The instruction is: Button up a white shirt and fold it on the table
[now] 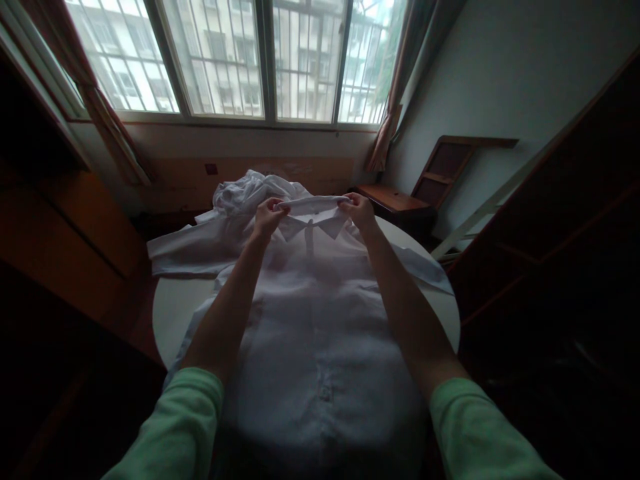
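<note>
White shirt (320, 320) lies buttoned, face-up on round counter (173, 307); left hand (267, 217) & right hand (356, 210) pinch collar (314, 205) ends at 12 o'clock, apparently straightening it. Next likely needs even tension w/ both hands.

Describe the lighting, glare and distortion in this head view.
Head view: strong backlight from the window, which is nearly blown out; the sides of the room sink into deep shadow. The shirt is dimly lit, with both hands at its collar. Wide-angle bending curves the window frame and table edge.
</note>
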{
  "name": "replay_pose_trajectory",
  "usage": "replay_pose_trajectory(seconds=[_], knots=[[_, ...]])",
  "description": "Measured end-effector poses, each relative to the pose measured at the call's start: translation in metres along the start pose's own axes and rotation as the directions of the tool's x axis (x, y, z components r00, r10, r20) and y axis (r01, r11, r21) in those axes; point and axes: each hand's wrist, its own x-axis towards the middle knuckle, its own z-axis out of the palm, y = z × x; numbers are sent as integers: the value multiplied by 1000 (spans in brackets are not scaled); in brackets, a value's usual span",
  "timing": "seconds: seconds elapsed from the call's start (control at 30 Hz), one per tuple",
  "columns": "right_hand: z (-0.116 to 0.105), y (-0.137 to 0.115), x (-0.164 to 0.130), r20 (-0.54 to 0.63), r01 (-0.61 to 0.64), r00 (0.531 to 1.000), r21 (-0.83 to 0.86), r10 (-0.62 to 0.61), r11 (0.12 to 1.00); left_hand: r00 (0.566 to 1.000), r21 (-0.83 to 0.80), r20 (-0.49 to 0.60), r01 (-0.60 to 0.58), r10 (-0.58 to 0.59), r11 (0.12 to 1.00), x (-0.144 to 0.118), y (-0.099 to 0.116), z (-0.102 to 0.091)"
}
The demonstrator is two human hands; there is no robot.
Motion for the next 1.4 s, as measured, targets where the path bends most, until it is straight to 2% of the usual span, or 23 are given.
replay_pose_trajectory(seconds=[0.07,0.13,0.2,0.27,0.33,0.4,0.5,0.6,0.67,0.73,0.8,0.83,0.93,1.07,1.1,1.17,1.23,1.33,1.4], knots=[[0,-1,-2,-95,51,993,-196,-70,979,998,176,-53,-28,37,984,0,-1,-1],[-2,-1,-5,-140,76,982,-340,-130,937,990,332,-101,-58,97,941,-2,0,-4],[-3,-2,-8,-145,84,977,-414,-156,907,975,449,-151,-81,165,890,-4,1,-7],[-3,-3,-9,-145,62,981,-407,-131,912,965,503,-186,-69,185,862,-6,3,-8],[-2,-4,-8,-134,12,989,-299,-54,954,970,474,-198,-34,144,880,-6,4,-7],[0,-6,-7,-99,-50,994,-108,39,993,981,364,-187,17,55,931,-4,4,-5],[2,-10,-5,-78,-128,987,140,140,982,983,166,-176,72,-43,983,-2,7,-3],[-1,-15,-4,1,-135,990,253,139,958,982,37,-185,41,-34,998,-2,11,-4],[-7,-16,-3,97,-72,994,247,49,966,993,-71,-117,16,-24,997,-2,12,-6],[-15,-15,-2,163,33,985,177,-62,984,1000,-157,22,8,-4,988,-2,11,-9],[-20,-14,-1,189,109,974,80,-122,991,991,-146,131,-14,33,989,0,8,-10],[-22,-14,-1,193,121,973,38,-127,992,988,-107,148,-35,51,994,2,6,-10],[-18,-14,3,162,107,982,-81,-93,991,994,58,81,-77,73,995,12,2,-2],[3,-10,17,25,86,996,-260,-82,962,989,209,-12,-139,144,968,28,1,23],[10,-7,21,1,82,996,-299,-86,951,985,242,6,-167,171,956,31,-1,30],[26,1,26,21,80,997,-373,-78,924,978,352,118,-204,173,913,30,-9,42],[41,12,23,150,111,987,-441,-48,891,958,516,278,-212,72,830,21,-23,50],[62,34,4,407,208,913,-513,23,833,903,714,424,-286,-69,639,-5,-46,53],[72,48,-16,518,261,852,-546,76,796,887,768,457,-355,-68,533,-22,-59,51]])
